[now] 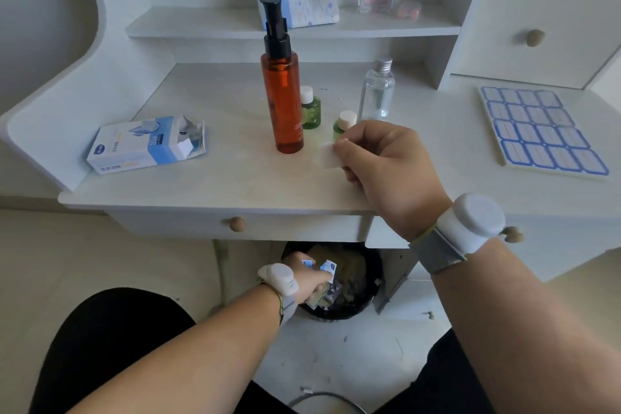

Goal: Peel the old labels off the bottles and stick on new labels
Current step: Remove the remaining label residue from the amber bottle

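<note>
4 bottles on the tabletop, a pad in one hand, scraps over the bin

4 bottles stand near the middle of the tabletop (208, 178): a tall amber pump bottle (285, 101), 2 small green bottles (311, 109) (343, 127) and a clear bottle (377, 91) with a silver cap. No paper labels show on them, only small print low on the amber one.

Right hand (383, 158) hovers just in front of the nearer green bottle, its fingers (342, 146) pinching a small white pad (326, 155), probably soft and weightless. Left hand (307, 281) reaches down over the black bin (366, 292) under the drawer, fingers closed on torn blue-and-white scraps (324, 270).

New labels wait as a blue-bordered sheet (541, 131) at the right, well apart from the bottles. These look thin, floppy and sticky, best lifted by a corner. Tall and narrow, the amber bottle looks tippy and slick; hold it round the body, not the pump. Small green ones seem light, so steady them by the cap.
</note>
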A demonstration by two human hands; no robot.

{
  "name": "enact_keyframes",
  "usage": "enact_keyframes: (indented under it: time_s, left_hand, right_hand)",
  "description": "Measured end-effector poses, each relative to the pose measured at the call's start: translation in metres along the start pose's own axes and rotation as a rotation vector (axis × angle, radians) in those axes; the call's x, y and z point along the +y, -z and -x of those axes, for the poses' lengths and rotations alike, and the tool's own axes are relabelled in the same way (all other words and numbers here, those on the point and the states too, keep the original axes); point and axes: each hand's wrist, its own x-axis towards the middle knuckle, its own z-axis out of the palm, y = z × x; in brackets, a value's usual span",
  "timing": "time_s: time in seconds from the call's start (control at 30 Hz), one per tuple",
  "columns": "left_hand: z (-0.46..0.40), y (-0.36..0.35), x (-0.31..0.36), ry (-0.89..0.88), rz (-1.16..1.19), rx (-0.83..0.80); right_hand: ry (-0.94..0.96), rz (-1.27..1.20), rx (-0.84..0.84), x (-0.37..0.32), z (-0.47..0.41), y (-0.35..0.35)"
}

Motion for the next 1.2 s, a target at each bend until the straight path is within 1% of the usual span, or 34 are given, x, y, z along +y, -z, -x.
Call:
enact_keyframes:
  time_s: [0.07, 0.13, 0.17, 0.2, 0.23, 0.3, 0.33, 0.37, 0.4, 0.47, 0.5, 0.57, 0.7, 0.83, 0.9, 0.93, 0.97, 1.0, 1.07, 1.1, 1.13, 1.17, 1.2]
  left_hand:
    - [-0.015, 0.000, 0.001, 0.026, 0.011, -0.026]
    - [-0.021, 0.004, 0.002, 0.074, -0.024, -0.111]
    - [-0.027, 0.006, 0.001, 0.125, 0.009, -0.139]
    - [-0.031, 0.007, -0.003, 0.152, 0.006, -0.129]
    - [-0.034, 0.010, -0.007, 0.163, -0.021, -0.124]
    - [-0.030, 0.017, -0.012, 0.190, -0.150, -0.205]
    - [-0.025, 0.021, -0.010, 0.165, -0.247, -0.262]
    - [-0.024, 0.024, -0.010, 0.126, -0.327, -0.269]
    - [-0.024, 0.026, -0.007, 0.063, -0.362, -0.264]
    - [-0.012, 0.030, 0.007, -0.086, -0.511, -0.236]
    - [-0.003, 0.032, 0.015, -0.154, -0.589, -0.259]
    - [0.021, 0.036, 0.034, -0.264, -0.683, -0.358]
    - [0.069, 0.048, 0.071, -0.389, -0.850, -0.504]
    - [0.113, 0.074, 0.105, -0.508, -0.769, -0.559]
    - [0.133, 0.087, 0.120, -0.571, -0.614, -0.592]
    - [0.143, 0.094, 0.128, -0.603, -0.502, -0.573]
    - [0.150, 0.100, 0.134, -0.661, -0.394, -0.508]
    - [0.154, 0.106, 0.139, -0.744, -0.299, -0.388]
    - [0.149, 0.112, 0.143, -0.899, -0.157, -0.029]
    - [0.143, 0.112, 0.143, -0.926, -0.088, 0.131]
    - [0.138, 0.111, 0.142, -0.920, -0.023, 0.226]
    - [0.133, 0.107, 0.142, -0.900, 0.033, 0.257]
    - [0.128, 0.102, 0.142, -0.875, 0.071, 0.246]
  right_hand:
    - [0.008, 0.026, -0.007, 0.001, 0.000, 0.000]
    - [0.013, 0.034, -0.015, 0.001, 0.000, 0.000]
    - [0.013, 0.039, -0.018, 0.001, 0.000, 0.000]
    - [0.015, 0.043, -0.020, 0.001, 0.000, 0.000]
    - [0.017, 0.044, -0.022, 0.002, -0.001, 0.000]
    - [0.018, 0.042, -0.023, 0.002, -0.001, 0.000]
    - [0.019, 0.042, -0.021, 0.002, -0.001, 0.000]
    - [0.020, 0.043, -0.018, 0.003, -0.001, 0.000]
    - [0.021, 0.046, -0.016, 0.003, -0.002, 0.000]
    - [0.022, 0.060, -0.010, 0.003, -0.002, 0.000]
    - [0.024, 0.068, -0.008, 0.003, -0.002, 0.000]
    - [0.022, 0.089, -0.003, 0.002, -0.001, 0.000]
    - [0.008, 0.088, -0.013, 0.001, 0.000, 0.002]
    - [-0.008, 0.055, -0.029, -0.001, 0.000, 0.001]
    - [-0.020, 0.022, -0.025, -0.002, 0.000, 0.001]
    - [-0.023, 0.005, -0.020, -0.003, 0.000, 0.001]
    - [-0.022, -0.003, -0.014, -0.004, 0.000, 0.001]
    - [-0.014, -0.006, -0.011, -0.004, 0.000, 0.001]
    - [0.002, -0.007, -0.009, -0.004, 0.000, 0.002]
    - [0.007, -0.006, -0.011, -0.004, 0.000, 0.002]
    - [0.013, -0.014, -0.015, -0.003, 0.000, 0.002]
    - [0.017, -0.027, -0.021, -0.003, 0.000, 0.002]
    - [0.023, -0.041, -0.028, -0.001, 0.000, 0.002]
